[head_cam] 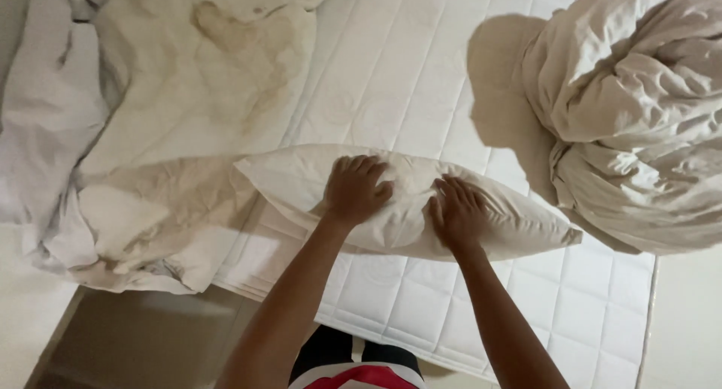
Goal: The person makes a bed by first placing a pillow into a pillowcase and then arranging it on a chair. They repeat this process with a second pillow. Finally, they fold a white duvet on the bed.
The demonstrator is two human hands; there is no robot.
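A white pillow is held above a quilted white mattress, long side across the view. My left hand grips the pillow near its middle, fingers curled into the cloth. My right hand clutches the pillow just to the right, fingers dug into the fabric. Both forearms reach up from the bottom of the view.
A stained, crumpled sheet lies over the mattress's left part and hangs off the near edge. A bundled cream duvet is heaped at the right. The pale floor shows at the right, and a dark recess shows at the lower left.
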